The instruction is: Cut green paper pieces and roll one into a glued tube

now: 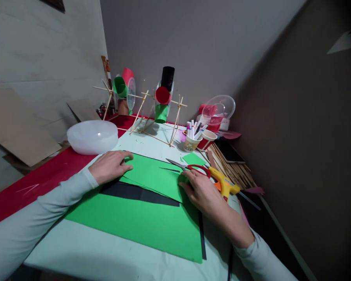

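Several green paper strips (155, 175), lying one over another, stretch between my two hands. My left hand (109, 166) has its curled fingers and thumb on the strips' left end. At the right end, my right hand (203, 191) bends its fingers and thumb over the edge. Beneath the strips lies a black sheet (140, 194), and nearer me is a large green sheet (140, 222). Scissors (199, 168) with red handles rest just beyond my right fingers, blades pointing left. A thin dark sliver (169, 169) lies on the upper strip.
A yellow glue gun (224, 182) lies right of my hand, beside wooden sticks (231, 168). Behind stand a cup of markers (192, 143), a red-striped cup (207, 140) and a stick frame (143, 105) carrying coloured paper tubes (163, 95). A translucent bowl (92, 137) sits at left.
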Motion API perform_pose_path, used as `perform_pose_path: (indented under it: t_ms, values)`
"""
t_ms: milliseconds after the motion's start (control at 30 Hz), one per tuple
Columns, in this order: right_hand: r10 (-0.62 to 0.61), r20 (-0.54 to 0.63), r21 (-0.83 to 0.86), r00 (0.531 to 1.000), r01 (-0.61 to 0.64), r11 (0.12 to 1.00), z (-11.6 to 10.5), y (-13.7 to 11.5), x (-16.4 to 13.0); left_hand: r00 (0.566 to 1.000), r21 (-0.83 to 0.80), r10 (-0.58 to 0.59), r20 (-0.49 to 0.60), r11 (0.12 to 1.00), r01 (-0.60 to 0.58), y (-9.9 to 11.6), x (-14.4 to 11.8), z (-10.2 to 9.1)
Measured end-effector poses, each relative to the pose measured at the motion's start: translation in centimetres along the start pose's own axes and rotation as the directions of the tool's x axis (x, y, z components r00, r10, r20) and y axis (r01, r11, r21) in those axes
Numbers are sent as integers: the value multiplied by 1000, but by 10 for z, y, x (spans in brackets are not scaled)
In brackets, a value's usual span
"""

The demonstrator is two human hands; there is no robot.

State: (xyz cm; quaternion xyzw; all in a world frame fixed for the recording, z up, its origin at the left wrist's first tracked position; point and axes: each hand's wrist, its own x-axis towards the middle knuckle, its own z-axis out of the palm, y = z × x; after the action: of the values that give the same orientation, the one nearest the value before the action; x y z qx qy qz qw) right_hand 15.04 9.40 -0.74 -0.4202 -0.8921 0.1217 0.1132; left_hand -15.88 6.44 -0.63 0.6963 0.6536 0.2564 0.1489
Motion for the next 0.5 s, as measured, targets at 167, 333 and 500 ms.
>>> perform_pose_path:
  t_ms: [167,333,500]
  values:
    - [-68,-11,-163,998,65,984,12,-14,7,973,249,230,19,941,-227,15,-4,26]
    - [-118,-29,-243,993,108,964,18,-18,9,931,348,347,113,864,-364,31,-14,51]
    - [-156,-54,-256,986,137,957,15,-22,0,933,431,352,73,833,-348,37,-22,51]
